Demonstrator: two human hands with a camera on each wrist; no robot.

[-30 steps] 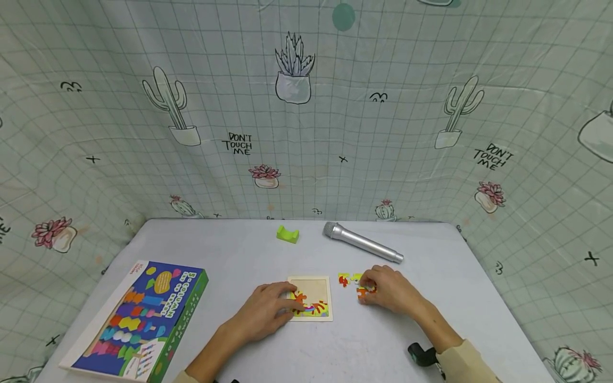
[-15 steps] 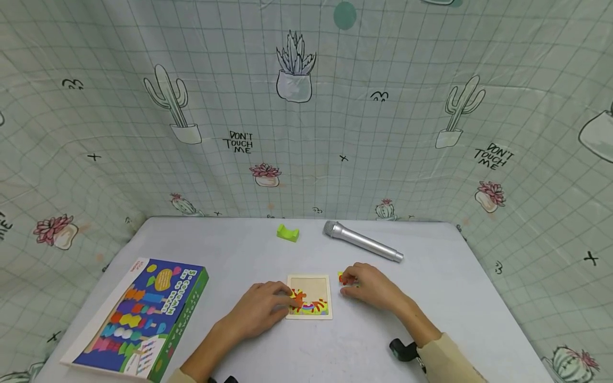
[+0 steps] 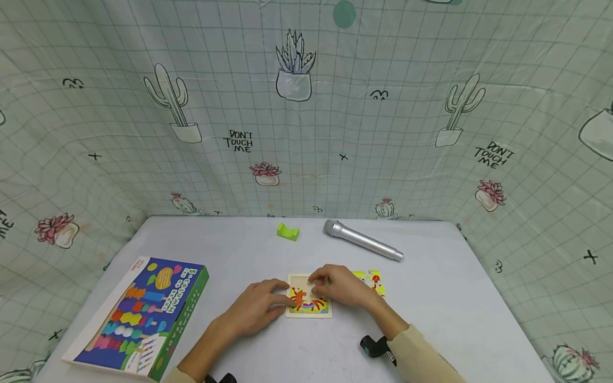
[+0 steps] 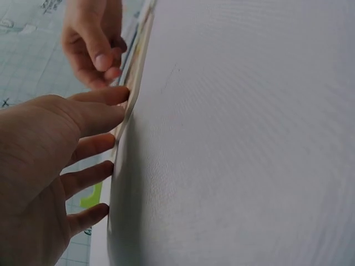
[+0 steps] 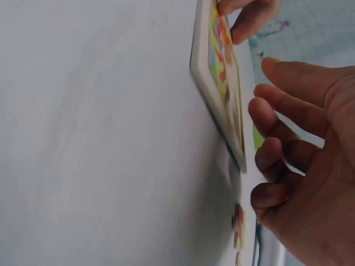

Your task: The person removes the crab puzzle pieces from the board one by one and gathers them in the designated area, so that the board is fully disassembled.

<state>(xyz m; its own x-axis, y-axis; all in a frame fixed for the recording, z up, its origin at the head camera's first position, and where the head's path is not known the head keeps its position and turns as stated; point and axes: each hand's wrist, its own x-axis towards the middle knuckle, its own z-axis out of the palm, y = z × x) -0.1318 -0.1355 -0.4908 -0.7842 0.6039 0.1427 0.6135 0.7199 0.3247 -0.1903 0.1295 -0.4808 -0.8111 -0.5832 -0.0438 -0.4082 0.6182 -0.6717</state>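
one wooden puzzle tray (image 3: 308, 317), flat on the white tabletop (image 3: 268, 351), about midway between its left and right edges; fitted jigsaw pieces (image 3: 308, 307), red, yellow and rainbow-printed, fill the near part, while bare wood shows towards the tray's far edge. one left hand (image 3: 258, 308), at the tray's left edge, fingers extended and loosely spread, tips touching the frame, clenched on nothing; apparently a steadying touch. one right hand (image 3: 337, 284), above the tray's right side, thumb and forefinger bent towards each other over the bare wood; whether a piece is pinched there cannot be told. one group of loose jigsaw pieces (image 3: 375, 277), yellow and red, just off the tray's right edge, partly covered by the right hand and wrist. change noted: a second ago the right hand was over this group; it has since crossed leftwards to the tray, and the group's leftmost piece is no longer seen, its former spot being hidden by the hand. the work therefore reads as having passed from fetching to placing, with the picture in the tray only part filled. also listed: one silver microphone (image 3: 364, 242), slanting near the tabletop's far edge, right of middle; one lime-green notched block (image 3: 288, 232), near the same edge, left of the microphone; one blue and green bead-set box (image 3: 143, 319), along the tabletop's left edge.
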